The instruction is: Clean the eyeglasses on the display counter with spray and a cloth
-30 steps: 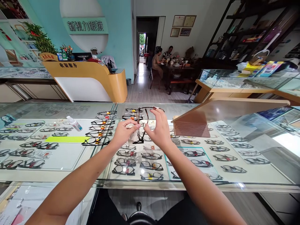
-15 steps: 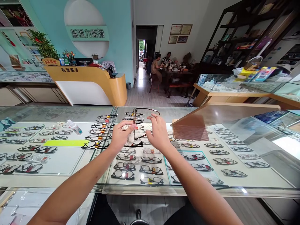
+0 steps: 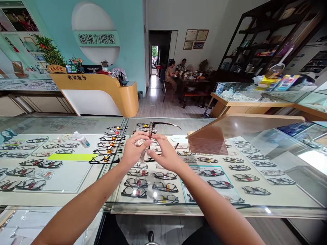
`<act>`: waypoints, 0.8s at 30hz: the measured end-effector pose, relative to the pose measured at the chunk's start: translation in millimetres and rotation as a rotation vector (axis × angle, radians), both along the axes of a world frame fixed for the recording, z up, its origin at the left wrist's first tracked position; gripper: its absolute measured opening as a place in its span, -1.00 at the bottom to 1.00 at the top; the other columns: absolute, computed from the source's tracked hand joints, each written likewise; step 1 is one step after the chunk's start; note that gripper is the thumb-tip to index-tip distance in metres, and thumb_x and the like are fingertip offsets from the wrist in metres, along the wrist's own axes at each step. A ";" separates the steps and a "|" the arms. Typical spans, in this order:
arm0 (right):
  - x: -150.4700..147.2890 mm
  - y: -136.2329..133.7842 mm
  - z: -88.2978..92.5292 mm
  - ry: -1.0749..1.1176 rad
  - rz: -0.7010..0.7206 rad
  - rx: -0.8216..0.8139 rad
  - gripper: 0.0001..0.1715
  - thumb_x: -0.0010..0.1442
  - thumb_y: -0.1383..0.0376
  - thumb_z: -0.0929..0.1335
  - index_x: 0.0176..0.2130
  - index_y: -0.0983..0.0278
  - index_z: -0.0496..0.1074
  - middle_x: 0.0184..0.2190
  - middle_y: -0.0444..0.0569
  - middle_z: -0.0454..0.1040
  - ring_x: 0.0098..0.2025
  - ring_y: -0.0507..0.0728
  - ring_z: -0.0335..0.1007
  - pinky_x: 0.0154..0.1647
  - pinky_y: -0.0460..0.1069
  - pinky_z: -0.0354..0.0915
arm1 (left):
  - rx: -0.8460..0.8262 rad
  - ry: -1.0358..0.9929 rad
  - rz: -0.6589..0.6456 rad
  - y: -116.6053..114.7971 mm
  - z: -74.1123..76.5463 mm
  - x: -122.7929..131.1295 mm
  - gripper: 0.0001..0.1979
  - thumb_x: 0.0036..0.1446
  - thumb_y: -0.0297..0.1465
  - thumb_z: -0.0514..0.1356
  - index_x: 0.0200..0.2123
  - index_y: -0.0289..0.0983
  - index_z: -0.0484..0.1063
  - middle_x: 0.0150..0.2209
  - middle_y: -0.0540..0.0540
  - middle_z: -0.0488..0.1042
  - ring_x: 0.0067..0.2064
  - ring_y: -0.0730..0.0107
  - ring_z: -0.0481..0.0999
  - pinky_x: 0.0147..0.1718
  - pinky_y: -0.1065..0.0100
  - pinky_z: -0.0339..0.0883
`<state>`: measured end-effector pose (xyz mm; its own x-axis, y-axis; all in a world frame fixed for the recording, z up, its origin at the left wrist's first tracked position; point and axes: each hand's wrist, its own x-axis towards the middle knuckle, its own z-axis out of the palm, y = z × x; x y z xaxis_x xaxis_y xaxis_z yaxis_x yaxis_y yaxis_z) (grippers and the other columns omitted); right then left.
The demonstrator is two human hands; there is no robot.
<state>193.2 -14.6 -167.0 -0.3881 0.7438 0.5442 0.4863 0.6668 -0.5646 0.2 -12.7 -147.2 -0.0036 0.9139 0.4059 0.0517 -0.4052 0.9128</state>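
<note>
A dark-framed pair of eyeglasses (image 3: 151,128) is held up on edge above the glass counter, one temple stretching out to the right. My left hand (image 3: 135,147) is closed on a pale cloth (image 3: 144,153), its thumb and fingers against the lens side of the frame. From the other side, my right hand (image 3: 165,153) pinches the frame, with the second temple passing behind its fingers. The lower part of the eyeglasses is hidden by my hands.
Rows of eyeglasses (image 3: 165,186) lie in the glass display counter (image 3: 204,207). A white spray bottle (image 3: 82,140) stands to the left, near a yellow-green strip (image 3: 70,157). A slanted wooden panel (image 3: 237,126) rises at right. Two people sit at a table (image 3: 189,80) farther back.
My right hand has moved left and closed on the frame, its fingers no longer spread. The eyeglasses have turned and shifted slightly right, their upper temple now lower.
</note>
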 end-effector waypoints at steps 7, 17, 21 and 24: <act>-7.7 -5.2 5.4 0.101 0.095 -0.060 -0.77 0.50 0.08 0.41 -0.01 0.17 0.47 -0.02 0.12 0.61 0.07 0.33 0.53 0.17 0.27 0.49 | -0.086 -0.004 -0.078 -3.8 2.6 1.2 -0.59 0.03 0.03 0.61 -0.35 -0.18 0.75 -0.01 -0.21 0.59 0.06 0.06 0.61 0.16 0.10 0.48; 2.0 -1.9 8.2 0.101 0.051 -0.113 -0.56 0.59 0.01 0.33 0.28 0.16 0.47 0.28 0.21 0.62 0.34 0.37 0.53 0.41 0.33 0.41 | -0.178 0.081 0.033 24.2 30.8 -45.6 -0.37 0.00 0.25 0.49 -0.29 -0.23 0.68 -0.36 -0.08 0.55 -0.41 0.36 0.38 -0.42 0.33 0.23; 6.2 2.6 8.6 0.090 0.015 -0.106 -0.55 0.59 0.00 0.31 0.26 0.19 0.47 0.30 0.23 0.62 0.34 0.38 0.54 0.40 0.33 0.42 | -0.339 0.245 0.262 46.0 35.1 -83.7 -0.52 0.18 0.12 0.38 -0.19 -0.19 0.57 -0.47 0.04 0.41 -0.50 0.39 0.28 -0.47 0.35 0.13; 7.5 5.6 6.7 0.069 0.003 -0.096 -0.52 0.59 -0.04 0.31 0.25 0.20 0.48 0.29 0.24 0.62 0.33 0.40 0.55 0.37 0.34 0.44 | -0.494 0.517 0.413 60.0 28.6 -106.8 -0.71 0.28 -0.15 0.33 -0.02 -0.15 0.50 -0.28 -0.03 0.59 -0.39 0.27 0.49 -0.40 0.31 0.24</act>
<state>200.7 -9.0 -160.3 -0.3547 0.7923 0.4964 0.4418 0.6100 -0.6579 -106.7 47.3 -118.5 -0.3017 0.9534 -0.0002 0.5711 0.1809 0.8007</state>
